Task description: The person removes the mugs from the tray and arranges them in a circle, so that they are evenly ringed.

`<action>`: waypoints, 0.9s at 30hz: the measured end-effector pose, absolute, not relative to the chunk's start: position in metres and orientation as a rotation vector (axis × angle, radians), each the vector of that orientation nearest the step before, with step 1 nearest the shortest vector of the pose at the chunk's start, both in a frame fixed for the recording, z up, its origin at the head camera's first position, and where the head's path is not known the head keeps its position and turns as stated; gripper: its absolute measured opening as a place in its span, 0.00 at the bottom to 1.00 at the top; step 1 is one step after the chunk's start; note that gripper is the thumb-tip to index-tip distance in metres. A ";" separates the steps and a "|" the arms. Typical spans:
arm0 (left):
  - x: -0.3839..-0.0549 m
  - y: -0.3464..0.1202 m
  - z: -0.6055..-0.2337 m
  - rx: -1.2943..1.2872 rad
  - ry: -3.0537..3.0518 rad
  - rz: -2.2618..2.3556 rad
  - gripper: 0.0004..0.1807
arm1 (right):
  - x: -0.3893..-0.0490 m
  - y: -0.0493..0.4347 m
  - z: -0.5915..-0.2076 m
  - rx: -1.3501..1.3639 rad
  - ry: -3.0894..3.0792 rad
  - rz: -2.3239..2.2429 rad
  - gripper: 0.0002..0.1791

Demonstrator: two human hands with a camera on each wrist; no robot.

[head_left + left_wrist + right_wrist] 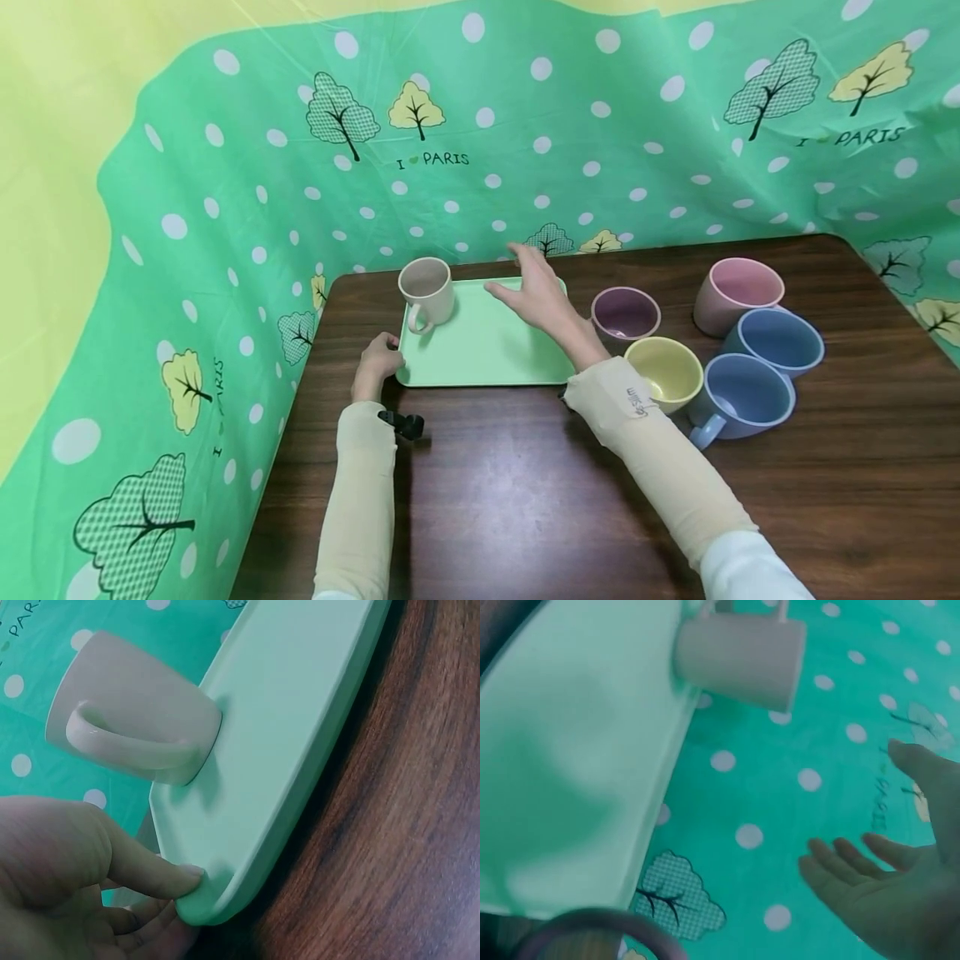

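A light green rectangular tray [487, 346] lies near the back of the table, with a greyish-beige mug [435, 304] upright on its left end. In the left wrist view, the mug's handle [127, 746] faces the camera. My left hand [377, 364] pinches the tray's near left corner, thumb [176, 879] on top and the other fingers below the rim. Over the right part of the tray is my right hand [542, 293], holding nothing, its thumb and fingers spread apart. The right wrist view also shows these fingers [832, 874] apart from the mug.
Right of the tray stand a purple mug [625, 315] and a yellow mug [663, 375], partly behind my right forearm. Farther right are a pink mug [738, 292] and two blue mugs [776, 337]. A green dotted cloth [510, 158] hangs behind the dark wooden table [517, 492].
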State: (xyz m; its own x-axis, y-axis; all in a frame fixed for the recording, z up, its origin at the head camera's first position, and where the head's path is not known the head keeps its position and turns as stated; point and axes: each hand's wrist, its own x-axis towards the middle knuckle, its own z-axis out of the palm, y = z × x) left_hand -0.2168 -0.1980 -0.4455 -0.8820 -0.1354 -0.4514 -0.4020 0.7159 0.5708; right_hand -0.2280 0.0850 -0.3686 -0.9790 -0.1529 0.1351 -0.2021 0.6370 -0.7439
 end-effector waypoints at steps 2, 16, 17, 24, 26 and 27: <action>-0.217 -0.199 -0.446 -0.421 2.542 0.972 0.22 | -0.232 0.078 -0.373 0.350 -2.763 1.280 0.43; -0.219 -0.195 -0.446 -0.445 2.566 0.906 0.18 | -0.250 0.041 -0.409 0.485 -2.723 1.366 0.49; -0.219 -0.195 -0.446 -0.449 2.565 0.905 0.18 | -0.252 0.038 -0.412 0.492 -2.722 1.371 0.49; -0.218 -0.196 -0.448 -0.450 2.571 0.912 0.18 | -0.263 0.025 -0.425 0.539 -2.704 1.400 0.49; -0.218 -0.195 -0.448 -0.443 2.572 0.916 0.18 | -0.266 0.023 -0.427 0.536 -2.714 1.398 0.49; -0.218 -0.195 -0.448 -0.439 2.575 0.917 0.18 | -0.267 0.022 -0.428 0.535 -2.717 1.400 0.49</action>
State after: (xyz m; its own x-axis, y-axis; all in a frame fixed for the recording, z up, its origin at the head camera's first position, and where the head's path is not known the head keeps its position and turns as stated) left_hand -0.2185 -0.1950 -0.4480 -0.8827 -0.1643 -0.4403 -0.4056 0.7396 0.5371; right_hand -0.2671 0.0222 -0.4279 -0.9398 -0.2846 0.1891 -0.3192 0.5338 -0.7830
